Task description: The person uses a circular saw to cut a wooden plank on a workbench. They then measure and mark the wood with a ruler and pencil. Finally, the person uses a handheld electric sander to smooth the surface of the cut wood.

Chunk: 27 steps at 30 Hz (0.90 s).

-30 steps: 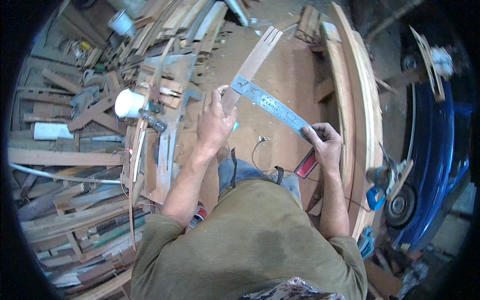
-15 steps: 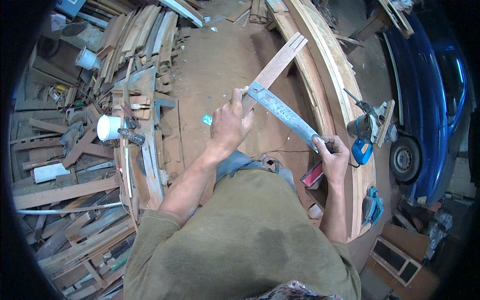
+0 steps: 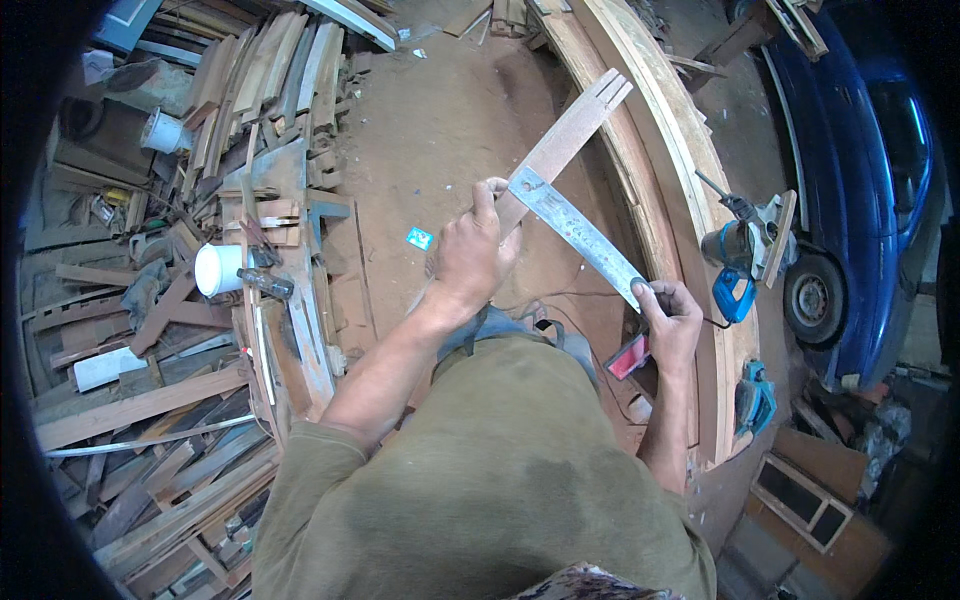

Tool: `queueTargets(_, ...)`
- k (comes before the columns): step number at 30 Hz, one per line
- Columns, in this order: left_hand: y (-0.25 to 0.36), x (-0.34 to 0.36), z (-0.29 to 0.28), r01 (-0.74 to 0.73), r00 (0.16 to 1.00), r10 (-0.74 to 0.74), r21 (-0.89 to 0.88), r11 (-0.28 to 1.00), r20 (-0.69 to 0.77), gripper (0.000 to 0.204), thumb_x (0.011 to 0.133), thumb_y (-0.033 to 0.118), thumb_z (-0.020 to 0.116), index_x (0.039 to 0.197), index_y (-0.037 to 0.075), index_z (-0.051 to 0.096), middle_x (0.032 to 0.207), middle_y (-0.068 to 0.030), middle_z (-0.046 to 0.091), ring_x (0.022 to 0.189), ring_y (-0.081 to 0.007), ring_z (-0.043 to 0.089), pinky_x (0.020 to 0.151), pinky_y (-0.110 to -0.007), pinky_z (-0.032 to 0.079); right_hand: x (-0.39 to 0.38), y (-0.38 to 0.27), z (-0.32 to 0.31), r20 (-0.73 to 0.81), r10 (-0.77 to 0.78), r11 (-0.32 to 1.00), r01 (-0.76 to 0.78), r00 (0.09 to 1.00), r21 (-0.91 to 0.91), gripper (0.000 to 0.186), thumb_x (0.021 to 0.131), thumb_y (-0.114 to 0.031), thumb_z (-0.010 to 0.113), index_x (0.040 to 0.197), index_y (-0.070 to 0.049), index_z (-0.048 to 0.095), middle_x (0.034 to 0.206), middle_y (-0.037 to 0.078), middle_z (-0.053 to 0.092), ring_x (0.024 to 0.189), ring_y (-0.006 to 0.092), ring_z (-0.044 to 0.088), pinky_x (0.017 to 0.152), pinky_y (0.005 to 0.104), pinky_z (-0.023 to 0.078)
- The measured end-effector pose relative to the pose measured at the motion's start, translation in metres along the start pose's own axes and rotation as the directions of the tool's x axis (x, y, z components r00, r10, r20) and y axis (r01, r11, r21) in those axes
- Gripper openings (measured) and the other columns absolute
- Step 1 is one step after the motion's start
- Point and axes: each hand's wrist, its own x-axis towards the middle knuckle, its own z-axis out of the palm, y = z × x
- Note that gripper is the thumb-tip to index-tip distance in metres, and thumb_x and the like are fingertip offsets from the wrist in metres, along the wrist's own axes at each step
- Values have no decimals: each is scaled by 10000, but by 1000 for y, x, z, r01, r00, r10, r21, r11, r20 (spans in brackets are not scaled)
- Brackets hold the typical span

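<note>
My left hand [image 3: 475, 255] is closed round a narrow wooden piece [image 3: 565, 130], slotted at its upper tip, that slants up to the right. A flat, worn metal bar [image 3: 585, 245] crosses it, one end lying on the wood just beside my left fingers. My right hand [image 3: 668, 315] pinches the bar's lower end between thumb and fingers. Below that hand is a red-and-grey object [image 3: 628, 358], too partly hidden to name.
Long planks [image 3: 680, 170] run along my right, carrying a blue power tool [image 3: 737, 295] and a teal tool [image 3: 755, 400]; a blue car [image 3: 850, 180] stands beyond. On my left are stacked timber offcuts [image 3: 160, 400], a white bucket [image 3: 215, 270] and more boards.
The view has turned to the right since a second ago. My hands, the wood and the metal bar appear further right in the picture, held in much the same arrangement.
</note>
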Motion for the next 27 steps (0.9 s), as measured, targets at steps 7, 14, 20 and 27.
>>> queueTargets(7,-11,3,-8,-44,999,44,41,998,18,488,860,117,716,1250,66,425,1002,-251,709,893,-449,705,754,-537,572,1,4,9,0,-3,1000,3,1000,26,214,885,-172,818,922,17,725,729,-11,657,664,50,559,594,223,434)
queueTargets(14,-10,3,-6,-85,996,85,57,995,5,497,858,108,715,1259,64,426,997,-242,710,886,-449,704,744,-539,569,-3,4,7,19,25,999,-25,1000,-25,182,911,-153,793,949,5,712,762,-26,663,652,23,547,584,189,403)
queueTargets(20,0,-3,-2,-53,998,51,64,997,39,499,852,110,717,1264,65,438,1003,-233,714,881,-448,705,745,-536,563,-10,9,2,-17,12,999,-11,1000,43,205,887,-184,812,907,1,727,683,-28,624,614,38,514,545,222,380)
queueTargets(27,5,-12,9,-69,997,65,102,992,48,509,846,117,714,1270,67,438,1017,-244,709,889,-460,693,755,-552,553,-17,23,-10,-27,16,999,-15,1000,36,205,889,-190,810,906,-3,727,691,-34,630,621,33,517,553,221,388)
